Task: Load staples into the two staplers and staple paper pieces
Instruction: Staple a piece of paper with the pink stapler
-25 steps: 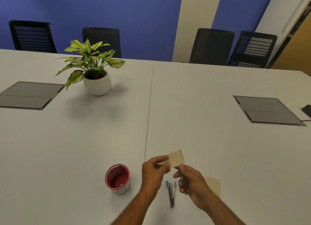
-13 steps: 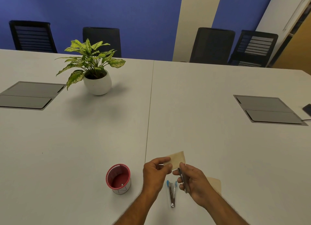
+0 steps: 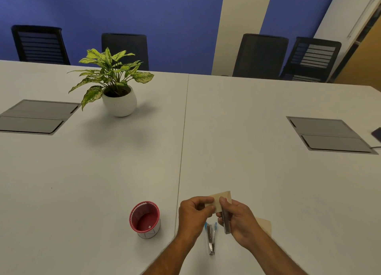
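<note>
My left hand (image 3: 194, 213) pinches a small tan paper piece (image 3: 223, 197) by its left edge, just above the white table (image 3: 103, 182). My right hand (image 3: 239, 221) grips a dark metal stapler (image 3: 226, 223), whose front end meets the paper's lower edge. A second stapler (image 3: 210, 238), silver with blue tips, lies on the table between my two wrists. Another tan paper piece (image 3: 265, 226) lies flat on the table, partly hidden under my right hand.
A red-rimmed round container (image 3: 145, 220) stands left of my left hand. A potted plant (image 3: 115, 85) sits at the back left. Grey cable hatches (image 3: 35, 117) (image 3: 327, 134) are set into the table on both sides. Black chairs (image 3: 260, 56) line the far edge.
Both hands have come closer together. The stapler's front end has moved up to the paper's lower edge, and the paper has sunk slightly toward the table.
</note>
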{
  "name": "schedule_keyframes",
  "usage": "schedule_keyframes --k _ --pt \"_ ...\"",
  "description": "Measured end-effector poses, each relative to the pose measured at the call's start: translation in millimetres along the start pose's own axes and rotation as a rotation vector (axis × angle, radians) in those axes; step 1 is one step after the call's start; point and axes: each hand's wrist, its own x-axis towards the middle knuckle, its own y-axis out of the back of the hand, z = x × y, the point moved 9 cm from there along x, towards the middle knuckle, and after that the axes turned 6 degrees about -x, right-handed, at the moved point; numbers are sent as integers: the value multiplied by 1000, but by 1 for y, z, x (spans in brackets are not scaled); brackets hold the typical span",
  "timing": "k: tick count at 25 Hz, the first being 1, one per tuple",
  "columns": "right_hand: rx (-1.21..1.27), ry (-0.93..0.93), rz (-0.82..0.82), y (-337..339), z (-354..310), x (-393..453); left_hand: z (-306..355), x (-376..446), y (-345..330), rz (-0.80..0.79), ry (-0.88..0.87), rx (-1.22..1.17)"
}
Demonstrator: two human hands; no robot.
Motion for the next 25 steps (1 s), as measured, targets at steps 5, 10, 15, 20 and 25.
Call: schedule_keyframes --k 5,10,15,20,25 --pt "-28 10 33 2 -2 2 1 0 -1 -10 4 12" --pt "-52 30 102 6 -6 4 2 0 -2 -9 -4 1" --pt "-105 33 220 16 -9 6 3 -2 -3 -4 -6 -26" --pt "-125 32 235 17 -11 6 3 -2 -3 -6 -7 -36" --pt "-105 23 235 18 -12 4 3 -3 -5 -8 -7 -20"
